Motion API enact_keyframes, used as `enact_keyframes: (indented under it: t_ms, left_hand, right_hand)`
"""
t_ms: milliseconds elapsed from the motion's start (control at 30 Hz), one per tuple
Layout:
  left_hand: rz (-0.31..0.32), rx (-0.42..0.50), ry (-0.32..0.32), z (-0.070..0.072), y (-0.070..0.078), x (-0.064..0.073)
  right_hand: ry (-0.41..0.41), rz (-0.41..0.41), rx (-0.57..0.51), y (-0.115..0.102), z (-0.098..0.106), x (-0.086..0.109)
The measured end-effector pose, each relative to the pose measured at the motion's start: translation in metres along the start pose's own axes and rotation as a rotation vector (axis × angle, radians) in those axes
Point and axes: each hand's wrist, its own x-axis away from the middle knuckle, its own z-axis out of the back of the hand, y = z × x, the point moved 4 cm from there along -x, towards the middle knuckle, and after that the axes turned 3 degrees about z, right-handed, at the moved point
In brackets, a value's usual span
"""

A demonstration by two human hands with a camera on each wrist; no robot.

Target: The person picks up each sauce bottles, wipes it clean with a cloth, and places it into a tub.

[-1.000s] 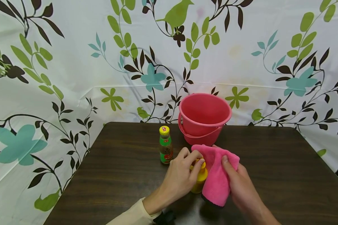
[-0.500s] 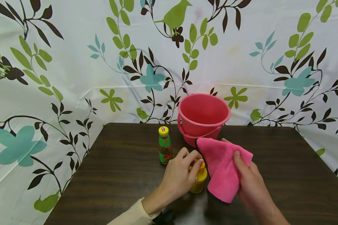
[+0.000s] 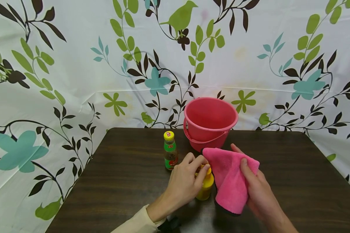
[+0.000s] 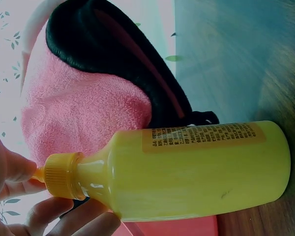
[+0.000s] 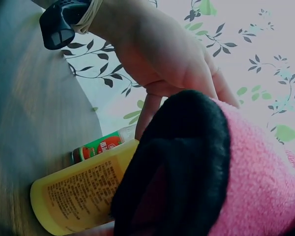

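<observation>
White fabric printed with leaves, flowers and birds hangs as a backdrop (image 3: 84,48) behind a dark wood-grain table (image 3: 119,168). From about 8 o'clock of the yellow bottle, a cream sleeve (image 3: 138,221) reaches in, with a dark wrist device (image 3: 169,224) just beside its cuff. Upright at about 10 o'clock of that bottle is a glass bottle (image 3: 170,150) with a yellow cap and green and red labels. Next comes the left hand (image 3: 185,183), its thumb and fingers pinching the top of the upright yellow bottle (image 3: 206,187), which stands on the table; printed text covers part of its side in both wrist views. At the yellow bottle's 12 o'clock sits a pink bucket (image 3: 205,134), its handle lowered across the front. A pink cloth (image 3: 230,181) with black edging hangs at 3 o'clock, close beside the yellow bottle; whether they touch, I cannot tell. Farthest right, the right hand (image 3: 261,191) grips this cloth, thumb pressed on its near face and fingers behind.
</observation>
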Motion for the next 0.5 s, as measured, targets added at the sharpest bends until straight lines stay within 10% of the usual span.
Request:
enact_keyframes:
  t_ms: [500]
  left_hand:
    - [-0.012, 0.013, 0.021, -0.001, -0.001, 0.000]
  right_hand:
    - [0.079, -0.100, 0.051, 0.013, 0.026, 0.004]
